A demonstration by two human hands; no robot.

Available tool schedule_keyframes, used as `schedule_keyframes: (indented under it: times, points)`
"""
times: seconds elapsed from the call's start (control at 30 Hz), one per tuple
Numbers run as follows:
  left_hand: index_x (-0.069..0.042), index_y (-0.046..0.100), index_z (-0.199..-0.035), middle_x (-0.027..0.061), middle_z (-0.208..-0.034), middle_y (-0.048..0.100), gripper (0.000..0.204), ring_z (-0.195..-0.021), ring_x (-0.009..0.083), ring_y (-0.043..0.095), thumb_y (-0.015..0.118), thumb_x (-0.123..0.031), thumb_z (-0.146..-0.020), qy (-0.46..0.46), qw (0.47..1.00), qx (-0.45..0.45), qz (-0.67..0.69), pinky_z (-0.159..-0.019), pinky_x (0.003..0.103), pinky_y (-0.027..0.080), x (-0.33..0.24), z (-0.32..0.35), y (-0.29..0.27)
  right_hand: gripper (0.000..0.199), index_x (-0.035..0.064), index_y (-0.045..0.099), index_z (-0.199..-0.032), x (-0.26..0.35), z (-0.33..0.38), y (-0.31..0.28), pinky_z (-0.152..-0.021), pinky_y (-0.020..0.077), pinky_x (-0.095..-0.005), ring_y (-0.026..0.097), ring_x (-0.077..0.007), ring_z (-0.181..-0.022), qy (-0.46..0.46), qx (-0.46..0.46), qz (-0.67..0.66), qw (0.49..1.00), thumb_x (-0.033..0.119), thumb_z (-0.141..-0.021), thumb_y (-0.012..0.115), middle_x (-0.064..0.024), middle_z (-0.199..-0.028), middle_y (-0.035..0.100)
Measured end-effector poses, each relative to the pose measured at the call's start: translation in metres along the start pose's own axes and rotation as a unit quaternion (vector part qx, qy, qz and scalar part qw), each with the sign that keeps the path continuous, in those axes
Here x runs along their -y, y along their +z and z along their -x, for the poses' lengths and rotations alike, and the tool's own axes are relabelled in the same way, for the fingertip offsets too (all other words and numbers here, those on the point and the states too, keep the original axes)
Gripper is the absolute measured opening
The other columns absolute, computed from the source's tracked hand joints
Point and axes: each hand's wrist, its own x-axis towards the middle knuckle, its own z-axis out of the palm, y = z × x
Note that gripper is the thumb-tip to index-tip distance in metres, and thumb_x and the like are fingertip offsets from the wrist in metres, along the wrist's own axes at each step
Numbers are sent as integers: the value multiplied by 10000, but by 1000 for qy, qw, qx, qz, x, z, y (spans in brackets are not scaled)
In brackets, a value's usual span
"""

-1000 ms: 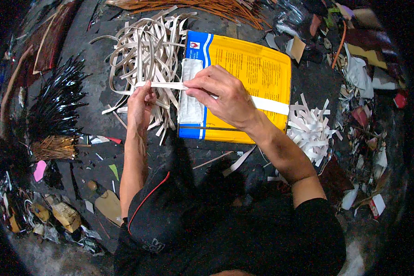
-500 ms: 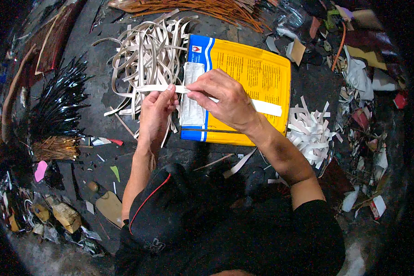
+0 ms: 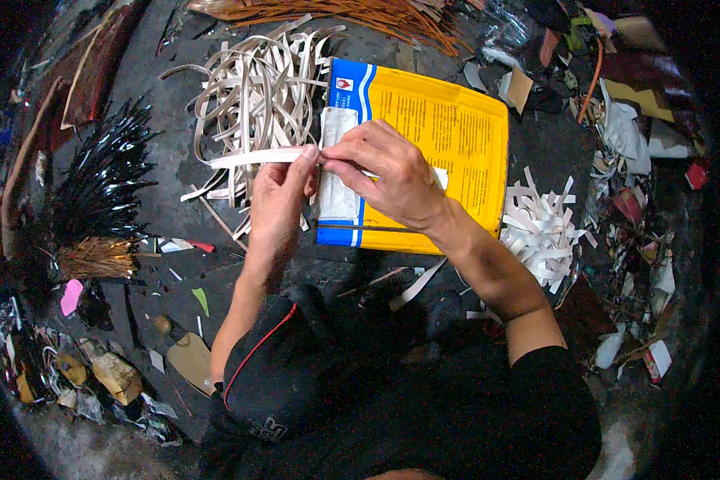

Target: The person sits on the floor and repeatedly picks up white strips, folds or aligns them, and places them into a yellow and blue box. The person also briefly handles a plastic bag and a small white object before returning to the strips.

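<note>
A long white strip (image 3: pixel 252 158) runs through both of my hands. My left hand (image 3: pixel 280 190) is closed on it, thumb on top, and the strip's free part stretches leftward over a tangled heap of pale strips (image 3: pixel 256 88). My right hand (image 3: pixel 388 172) pinches right beside the left thumb, fingertips almost meeting it; what lies between these fingertips is mostly hidden. A short white end shows beyond the right wrist. Under my right hand lies a flat yellow and blue panel (image 3: pixel 464 120) with a wrinkled whitish pad (image 3: pixel 338 196) near its left edge.
To the right of the panel sits a pile of short white strips (image 3: pixel 540 232). A bundle of black bristles (image 3: pixel 108 176) is at the left, and brown sticks (image 3: pixel 352 18) lie at the far edge. Mixed scraps (image 3: pixel 624 208) cover the right side; a tan flat piece (image 3: pixel 190 362) lies nearer me.
The strip has slid leftward: its right end sticks out much less beyond my right wrist, and more shows left of my left hand. My left hand has moved slightly right, closer to the right.
</note>
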Motion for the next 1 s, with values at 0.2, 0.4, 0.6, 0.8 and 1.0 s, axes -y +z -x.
schedule_keyframes:
  times: [0.2, 0.4, 0.6, 0.8, 1.0]
  points:
    - [-41, 628, -851, -11, -690, 566, 213, -603, 50, 464, 621, -244, -914, -73, 993, 23, 88, -560, 207, 346, 10, -11, -10, 115, 30, 653, -850, -3, 5, -3, -705, 492, -357, 591, -266, -791, 12, 14, -4, 1000, 108, -779, 699, -89, -816, 594]
    - [-39, 623, -850, 0, -694, 580, 195, -594, 50, 481, 628, -226, -906, -50, 995, -8, 82, -551, 192, 361, 38, -31, -41, 112, 29, 654, -860, -3, 3, -5, -715, 493, -353, 593, -260, -796, 11, 24, 3, 1000, 107, -789, 693, -84, -818, 594]
    - [-45, 623, -883, -6, -722, 583, 186, -628, 58, 525, 659, -228, -884, -27, 992, -9, 126, -579, 187, 399, 43, -37, -55, 125, 31, 668, -874, -6, 4, -7, -666, 490, -336, 594, -235, -766, 10, 23, -5, 1000, 78, -771, 719, -75, -810, 607]
    - [-44, 623, -870, -4, -719, 577, 179, -638, 64, 520, 655, -220, -889, -27, 992, -12, 125, -581, 190, 397, 49, -43, -66, 113, 30, 642, -832, -6, 0, -5, -699, 487, -360, 584, -264, -780, 16, 33, -15, 999, 111, -783, 704, -86, -801, 582]
    - [-35, 622, -862, -5, -699, 570, 154, -631, 68, 517, 654, -183, -887, -20, 993, -21, 116, -574, 202, 395, 52, -49, -77, 120, 30, 664, -858, -7, -5, -3, -649, 482, -331, 587, -231, -746, -18, 18, -28, 999, 48, -758, 727, -70, -792, 610]
